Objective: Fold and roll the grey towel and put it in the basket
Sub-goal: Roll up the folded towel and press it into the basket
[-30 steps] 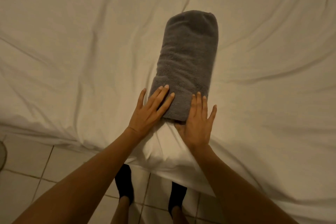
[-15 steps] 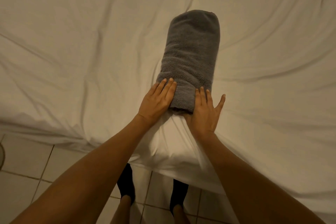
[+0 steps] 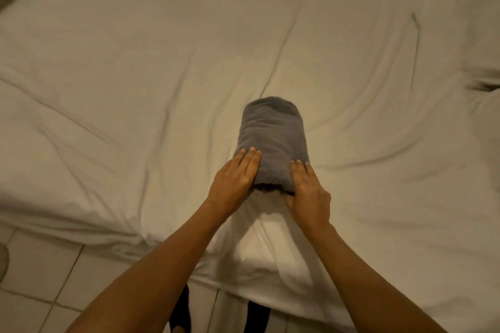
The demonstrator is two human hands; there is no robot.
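The grey towel (image 3: 273, 138) lies as a folded strip on the white bed, its near end turned up into a thick roll. My left hand (image 3: 235, 177) presses flat on the roll's left side with fingers together. On the right side my right hand (image 3: 309, 194) cups the roll, its thumb tucked under the near edge. The far end of the towel is rounded and lies flat. No basket is in view.
The white sheet (image 3: 135, 89) is wrinkled and hangs over the near bed edge. Tiled floor (image 3: 40, 278) and my dark socks show below. A pillow (image 3: 481, 21) lies at the far right.
Both hands have pushed the roll away from me, so the towel strip looks shorter. The view has pulled back and more of the bed shows.
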